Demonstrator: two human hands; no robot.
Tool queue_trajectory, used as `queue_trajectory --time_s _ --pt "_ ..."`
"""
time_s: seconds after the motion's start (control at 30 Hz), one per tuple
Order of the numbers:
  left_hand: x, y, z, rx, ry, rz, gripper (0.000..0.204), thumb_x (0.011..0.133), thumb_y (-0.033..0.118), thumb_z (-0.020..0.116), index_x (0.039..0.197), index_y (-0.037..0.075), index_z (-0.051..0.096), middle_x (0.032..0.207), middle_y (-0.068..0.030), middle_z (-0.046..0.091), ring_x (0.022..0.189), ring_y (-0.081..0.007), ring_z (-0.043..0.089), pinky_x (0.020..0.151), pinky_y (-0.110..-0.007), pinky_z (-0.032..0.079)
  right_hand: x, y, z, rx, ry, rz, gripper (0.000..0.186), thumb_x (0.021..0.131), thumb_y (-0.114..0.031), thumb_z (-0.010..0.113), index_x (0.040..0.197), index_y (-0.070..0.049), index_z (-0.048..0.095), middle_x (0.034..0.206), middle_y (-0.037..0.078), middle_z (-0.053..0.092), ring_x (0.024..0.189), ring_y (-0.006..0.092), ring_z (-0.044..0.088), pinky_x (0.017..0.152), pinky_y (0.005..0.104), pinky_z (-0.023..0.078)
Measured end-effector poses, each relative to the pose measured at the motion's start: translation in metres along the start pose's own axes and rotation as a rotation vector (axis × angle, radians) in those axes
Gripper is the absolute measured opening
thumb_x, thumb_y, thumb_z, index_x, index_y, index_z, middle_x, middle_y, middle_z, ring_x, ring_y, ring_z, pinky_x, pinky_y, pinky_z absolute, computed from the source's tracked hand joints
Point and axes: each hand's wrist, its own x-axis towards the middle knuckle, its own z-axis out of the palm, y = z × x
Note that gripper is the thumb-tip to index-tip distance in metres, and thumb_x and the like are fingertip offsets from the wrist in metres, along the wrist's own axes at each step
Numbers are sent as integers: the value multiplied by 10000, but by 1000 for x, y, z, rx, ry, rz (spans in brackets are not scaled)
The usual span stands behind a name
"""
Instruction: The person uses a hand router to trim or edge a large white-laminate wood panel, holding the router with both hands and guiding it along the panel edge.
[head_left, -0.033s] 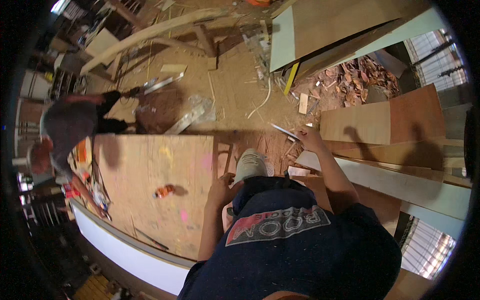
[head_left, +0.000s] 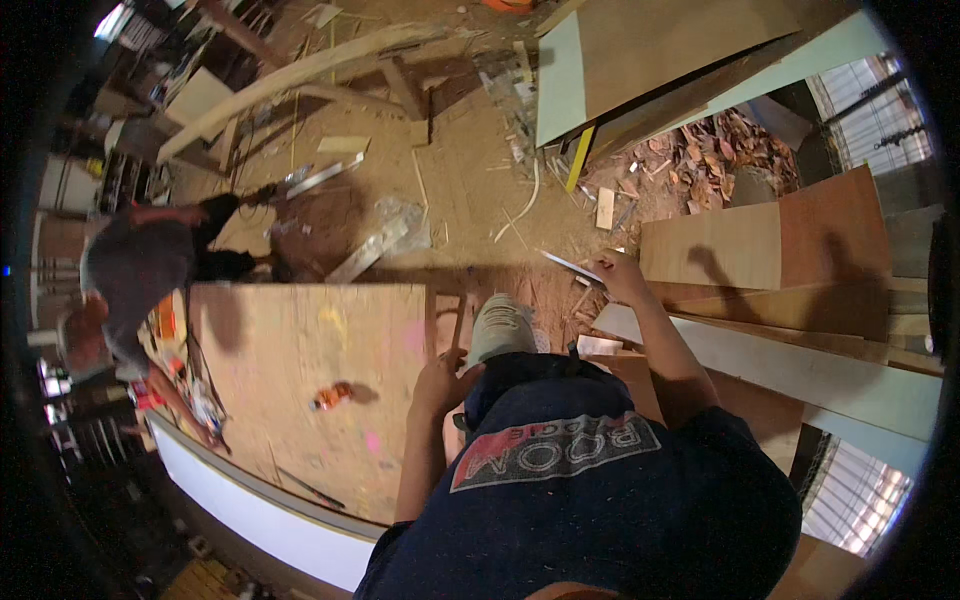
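Observation:
My right hand (head_left: pixel 618 277), out to the right above the floor, is closed around one end of a slim flat object (head_left: pixel 568 265) with a pale bright face and a dark edge; its kind cannot be made out. Beside my thigh and the right edge of the wooden worktable (head_left: pixel 270 350), my left hand (head_left: pixel 440 380) hangs low, thumb and finger apart, with nothing visible in it. One of my pale shoes (head_left: pixel 502 328) shows just beyond it. On the tabletop lies a small bottle with orange contents (head_left: pixel 332 396).
A co-worker (head_left: pixel 140 260) bends over the table's left end, one arm reaching down along its edge. A dark thin tool (head_left: pixel 310 488) lies near the table's front. Boards (head_left: pixel 710 245) lean at right. Offcuts, a plank (head_left: pixel 370 250) and a curved timber frame (head_left: pixel 290 75) occupy the floor.
The view has shifted slightly, so the table, bottle and co-worker appear a little lower. The co-worker's reaching arm has moved slightly. My hands keep nearly the same pose.

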Motion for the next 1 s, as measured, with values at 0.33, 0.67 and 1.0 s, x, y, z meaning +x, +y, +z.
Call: queue_trajectory --time_s 0.33,0.67,1.0 --pt "362 53 -140 234 -112 91 565 913 491 757 1248 38 717 1216 -244 741 1139 -415 710 986 -518 555 74 188 -29 -420 -185 464 370 1030 -369 663 1112 -9 680 909 227 703 812 423 683 740 538 564" --pt "674 238 -306 200 -102 489 642 964 538 703 1323 8 678 1289 -208 725 1186 -383 696 1037 -475 541 374 98 -80 -157 -37 678 333 1023 -349 662 1055 -19 699 863 192 711 788 368 693 751 505 568" --pt "930 222 -391 240 39 52 608 940 512 736 1312 34 684 1275 -219 727 1181 -425 687 1012 -500 547 836 102 -155 -394 -128 320 305 1016 -329 660 998 -30 718 818 157 719 764 312 703 763 472 571"
